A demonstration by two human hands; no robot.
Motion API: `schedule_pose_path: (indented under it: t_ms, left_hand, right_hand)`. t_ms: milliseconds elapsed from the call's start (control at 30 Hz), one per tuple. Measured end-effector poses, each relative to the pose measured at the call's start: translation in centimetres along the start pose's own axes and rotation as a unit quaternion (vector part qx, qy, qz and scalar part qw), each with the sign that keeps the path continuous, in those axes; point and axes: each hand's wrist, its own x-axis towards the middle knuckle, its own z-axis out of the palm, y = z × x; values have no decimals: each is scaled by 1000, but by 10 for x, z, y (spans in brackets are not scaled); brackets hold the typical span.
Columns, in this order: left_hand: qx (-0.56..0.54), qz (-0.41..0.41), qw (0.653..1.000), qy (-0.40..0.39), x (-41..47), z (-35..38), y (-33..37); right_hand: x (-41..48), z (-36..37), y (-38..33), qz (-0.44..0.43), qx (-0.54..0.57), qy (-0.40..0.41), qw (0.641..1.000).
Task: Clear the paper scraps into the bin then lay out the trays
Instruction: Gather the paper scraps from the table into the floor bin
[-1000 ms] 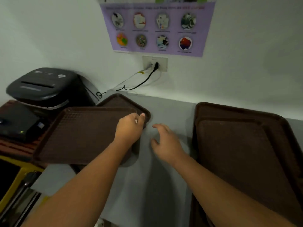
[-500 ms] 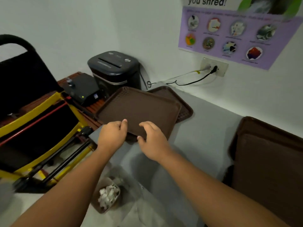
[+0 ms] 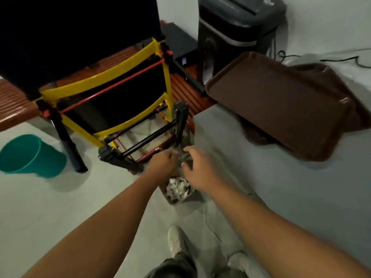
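Two hands over bin [image 3: 175, 202] | left hand [image 3: 163, 163] curled | right hand [image 3: 198, 169] spread

We see a grey table [image 3: 281, 187] right of the shredder [image 3: 230, 37]. It carries a top tray [image 3: 281, 101] lying askew on a lower tray [image 3: 329, 77], one corner reaching past the table edge toward the shredder. On the floor [image 3: 60, 207] in front of the shredder stands a small bin [image 3: 170, 200] of paper scraps [image 3: 178, 187], and a teal bucket [image 3: 30, 155] sits far to the left.
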Motion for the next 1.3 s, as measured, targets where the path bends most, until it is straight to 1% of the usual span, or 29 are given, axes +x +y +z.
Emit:
schedule_pose_path:
  t_ms: [133,367,500,633,800,967,1067,1200,1300]
  left_hand:
    - [-34,-52,995,-78,24,36,-58]
    - [-28,-83,990,-114,56,94,-121]
    - [-24,-97,988,-114,80,129,-152]
    - [-28,-114,986,-117,97,165,-179]
    - [-40,-131,985,-105,104,198,-198]
    - [-54,-144,984,-88,101,205,-198]
    - [-66,-138,985,-79,100,198,-195]
    - [-57,-150,984,-77,96,176,-187]
    - [-79,-156,982,-73,84,150,-173]
  right_hand:
    - [21,55,14,33,2,-35,999]
    - [37,117,62,81,20,-59,995]
    - [41,144,93,108,20,-72,991]
    - [44,171,123,125,-6,-73,989]
    - [44,194,148,136,-19,-74,988]
    - [35,200,154,135,-16,-81,987]
    - [32,195,151,136,-13,-76,988]
    - [30,180,138,146,-4,-79,986]
    - [30,161,119,143,1,-78,987]
